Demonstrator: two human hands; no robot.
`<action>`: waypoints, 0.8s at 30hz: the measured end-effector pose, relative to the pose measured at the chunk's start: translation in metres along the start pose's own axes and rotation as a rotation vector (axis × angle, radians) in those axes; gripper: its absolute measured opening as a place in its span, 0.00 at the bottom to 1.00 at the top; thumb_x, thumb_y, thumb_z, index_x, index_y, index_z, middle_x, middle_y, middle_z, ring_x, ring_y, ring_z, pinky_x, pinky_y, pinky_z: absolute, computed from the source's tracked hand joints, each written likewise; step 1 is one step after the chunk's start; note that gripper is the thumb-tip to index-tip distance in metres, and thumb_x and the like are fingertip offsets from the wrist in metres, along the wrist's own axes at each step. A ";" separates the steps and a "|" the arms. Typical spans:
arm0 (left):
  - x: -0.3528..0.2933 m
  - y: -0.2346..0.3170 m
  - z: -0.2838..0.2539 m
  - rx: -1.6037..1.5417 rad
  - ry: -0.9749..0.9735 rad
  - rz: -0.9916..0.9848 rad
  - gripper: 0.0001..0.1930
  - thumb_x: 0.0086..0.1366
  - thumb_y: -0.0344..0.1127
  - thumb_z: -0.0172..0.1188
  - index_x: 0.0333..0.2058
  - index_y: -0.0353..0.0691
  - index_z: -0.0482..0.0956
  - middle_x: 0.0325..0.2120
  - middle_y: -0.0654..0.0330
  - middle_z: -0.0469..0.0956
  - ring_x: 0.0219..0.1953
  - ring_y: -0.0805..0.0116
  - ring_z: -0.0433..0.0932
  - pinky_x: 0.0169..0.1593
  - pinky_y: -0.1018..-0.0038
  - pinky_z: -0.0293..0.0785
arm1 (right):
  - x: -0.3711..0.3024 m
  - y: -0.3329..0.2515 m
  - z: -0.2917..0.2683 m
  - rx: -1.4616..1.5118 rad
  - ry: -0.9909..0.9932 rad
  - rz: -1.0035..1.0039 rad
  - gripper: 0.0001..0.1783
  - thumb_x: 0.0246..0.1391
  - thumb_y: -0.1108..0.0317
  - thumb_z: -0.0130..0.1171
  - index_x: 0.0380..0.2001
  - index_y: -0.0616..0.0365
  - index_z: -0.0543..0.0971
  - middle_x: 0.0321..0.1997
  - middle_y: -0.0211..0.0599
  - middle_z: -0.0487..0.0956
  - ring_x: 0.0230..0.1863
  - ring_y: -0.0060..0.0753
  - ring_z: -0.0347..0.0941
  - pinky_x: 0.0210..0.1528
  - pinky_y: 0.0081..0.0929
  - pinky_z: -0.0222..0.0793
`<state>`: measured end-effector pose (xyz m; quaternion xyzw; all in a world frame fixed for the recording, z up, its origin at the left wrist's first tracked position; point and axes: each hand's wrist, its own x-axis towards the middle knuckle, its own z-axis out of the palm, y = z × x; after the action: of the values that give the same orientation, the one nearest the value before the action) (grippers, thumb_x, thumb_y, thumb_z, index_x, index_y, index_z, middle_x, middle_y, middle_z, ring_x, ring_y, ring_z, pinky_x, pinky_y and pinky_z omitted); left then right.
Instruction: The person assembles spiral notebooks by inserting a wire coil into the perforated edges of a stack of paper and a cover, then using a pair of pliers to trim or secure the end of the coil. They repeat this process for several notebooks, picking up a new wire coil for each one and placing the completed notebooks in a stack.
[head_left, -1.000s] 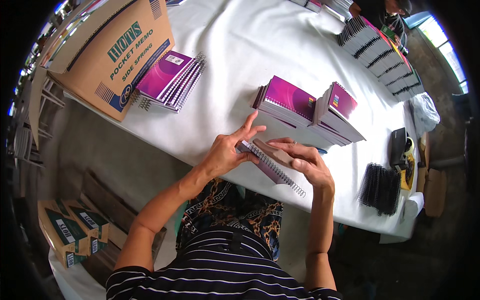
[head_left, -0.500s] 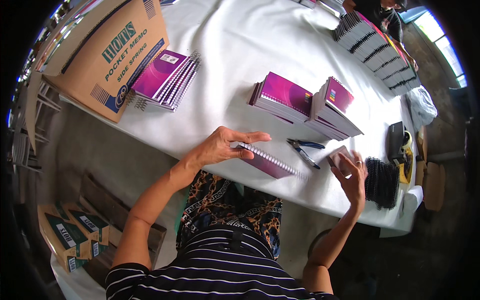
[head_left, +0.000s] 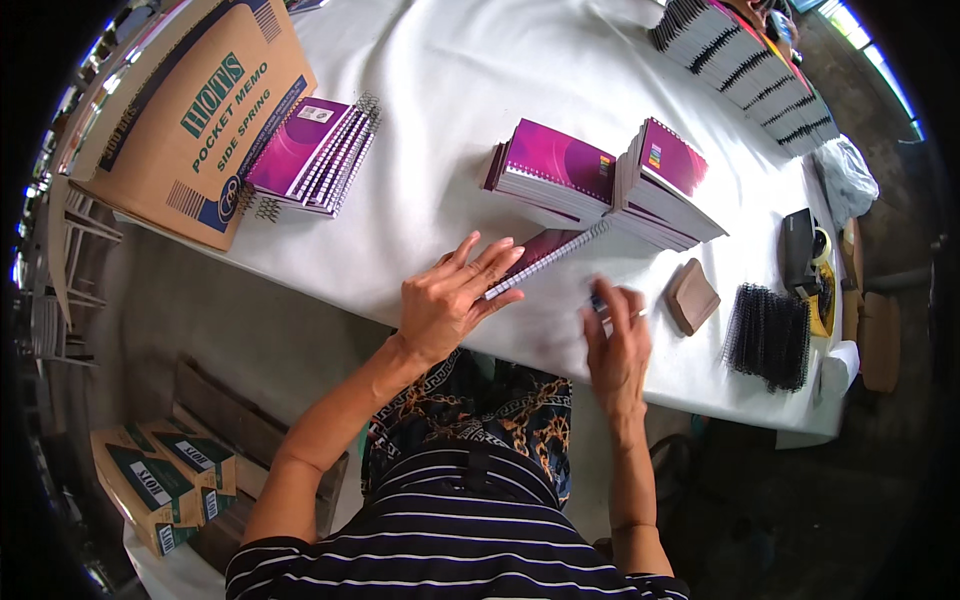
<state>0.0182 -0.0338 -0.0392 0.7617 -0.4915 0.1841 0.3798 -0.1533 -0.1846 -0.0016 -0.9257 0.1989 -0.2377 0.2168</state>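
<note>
A purple spiral notebook [head_left: 540, 252] is tilted at the near edge of the table, its wire coil facing me and running up to the right. My left hand [head_left: 445, 305] grips its left end, thumb in front and fingers over the cover. Right of it, my right hand [head_left: 618, 345] is curled and blurred by motion. Between its fingers shows a dark bit of pliers [head_left: 599, 300]; the rest of the tool is hidden. Beside that hand lies a small brown block [head_left: 692, 297], apart from the fingers.
Two stacks of purple notebooks [head_left: 560, 165] stand beyond my hands. At left are a cardboard box [head_left: 215, 130] and a pile of coiled notebooks [head_left: 300, 150]. Black wire coils [head_left: 768, 335], a tape roll [head_left: 822, 247] and tall notebook stacks [head_left: 745, 75] line the right side.
The notebook has swung so its right end points away from me. My right hand has left the brown block, moved left and picked up the pliers from the table.
</note>
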 end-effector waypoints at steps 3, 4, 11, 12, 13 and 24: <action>0.008 0.012 -0.002 -0.003 -0.001 -0.009 0.22 0.59 0.47 0.67 0.52 0.51 0.82 0.49 0.65 0.82 0.50 0.55 0.82 0.43 0.70 0.81 | -0.006 -0.041 -0.003 0.050 -0.018 -0.165 0.25 0.49 0.67 0.69 0.52 0.56 0.78 0.42 0.42 0.74 0.39 0.42 0.74 0.40 0.36 0.73; 0.010 0.017 -0.004 -0.014 -0.012 -0.023 0.22 0.57 0.43 0.69 0.52 0.48 0.82 0.49 0.63 0.82 0.50 0.57 0.82 0.48 0.69 0.80 | -0.007 -0.044 0.000 0.056 -0.025 -0.150 0.25 0.48 0.67 0.69 0.51 0.56 0.78 0.42 0.42 0.74 0.40 0.42 0.73 0.40 0.37 0.72; 0.020 0.031 -0.012 0.061 -0.063 -0.012 0.22 0.55 0.40 0.70 0.51 0.50 0.83 0.49 0.66 0.82 0.51 0.55 0.81 0.48 0.69 0.81 | 0.000 -0.041 -0.008 0.130 -0.054 -0.170 0.21 0.53 0.68 0.65 0.51 0.57 0.78 0.37 0.41 0.75 0.34 0.39 0.74 0.33 0.33 0.70; 0.021 0.031 -0.012 0.065 -0.043 0.006 0.22 0.55 0.41 0.70 0.51 0.51 0.83 0.49 0.67 0.82 0.51 0.55 0.81 0.48 0.70 0.81 | -0.001 -0.041 -0.010 0.272 -0.138 -0.089 0.18 0.57 0.67 0.63 0.50 0.58 0.78 0.34 0.39 0.76 0.32 0.36 0.75 0.31 0.31 0.70; 0.021 0.030 -0.011 0.070 -0.022 0.022 0.22 0.55 0.41 0.70 0.51 0.51 0.84 0.49 0.67 0.82 0.52 0.54 0.81 0.47 0.70 0.81 | 0.000 -0.039 -0.011 0.412 -0.224 -0.009 0.16 0.60 0.67 0.61 0.50 0.59 0.78 0.32 0.38 0.76 0.30 0.33 0.75 0.30 0.29 0.69; 0.068 -0.045 -0.109 0.365 0.250 0.161 0.27 0.55 0.42 0.68 0.57 0.61 0.78 0.57 0.76 0.75 0.58 0.63 0.76 0.51 0.74 0.80 | 0.040 0.017 -0.028 -0.062 -0.196 0.050 0.15 0.59 0.67 0.61 0.48 0.58 0.79 0.41 0.40 0.78 0.43 0.42 0.73 0.49 0.36 0.67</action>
<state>0.0986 0.0180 0.0574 0.7475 -0.4583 0.3925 0.2776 -0.1401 -0.2264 0.0260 -0.9456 0.2070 -0.1341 0.2122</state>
